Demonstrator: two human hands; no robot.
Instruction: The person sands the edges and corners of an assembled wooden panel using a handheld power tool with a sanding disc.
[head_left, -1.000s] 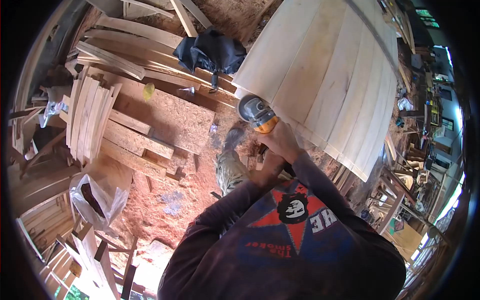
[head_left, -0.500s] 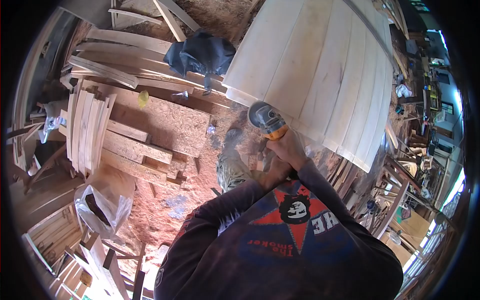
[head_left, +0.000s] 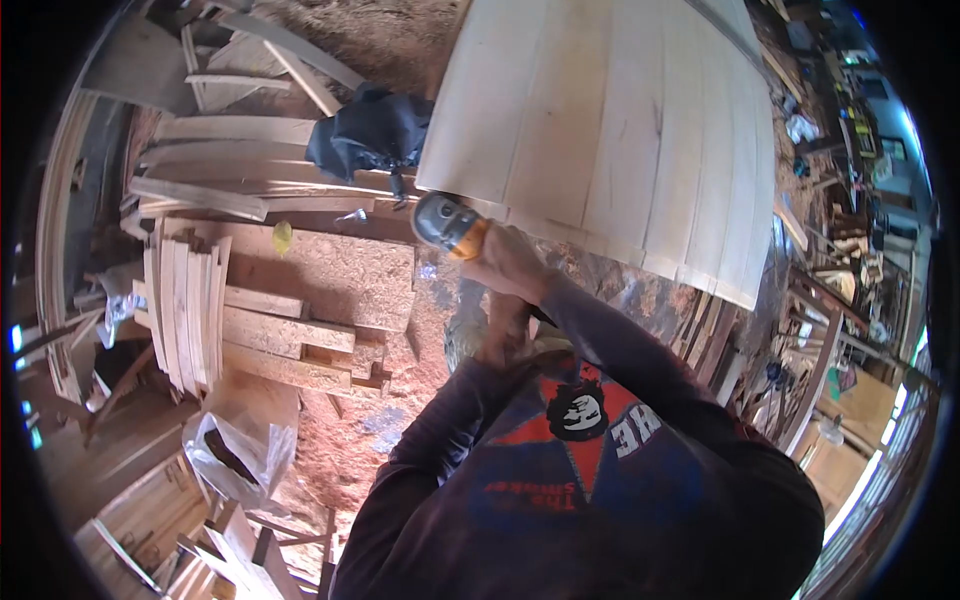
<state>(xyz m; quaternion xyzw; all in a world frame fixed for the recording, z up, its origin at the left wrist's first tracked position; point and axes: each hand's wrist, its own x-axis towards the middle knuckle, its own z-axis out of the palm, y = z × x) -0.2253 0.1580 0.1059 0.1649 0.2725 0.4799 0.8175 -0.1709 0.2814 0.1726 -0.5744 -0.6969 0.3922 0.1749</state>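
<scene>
An angle grinder (head_left: 450, 226) with a grey head and yellow-orange body is held in my right hand (head_left: 508, 264), whose fingers are wrapped round the body. Its head lies at the near left corner of a wide panel of pale boards (head_left: 580, 120); I cannot tell whether the disc touches the wood. My left hand (head_left: 508, 328) is closed just below the right one, close to my chest. What its fingers grip is hidden.
Left of the panel lies a dark cloth or bag (head_left: 370, 135) over long planks (head_left: 225, 152). Stacked wood pieces (head_left: 285, 330) and upright slats (head_left: 185, 310) stand on the left. A clear plastic bag (head_left: 240, 460) sits lower left. Sawdust covers the floor (head_left: 345, 450).
The grinder and my right hand have moved left along the panel's near edge to its corner. My left hand has shifted left too, and the view has turned slightly.
</scene>
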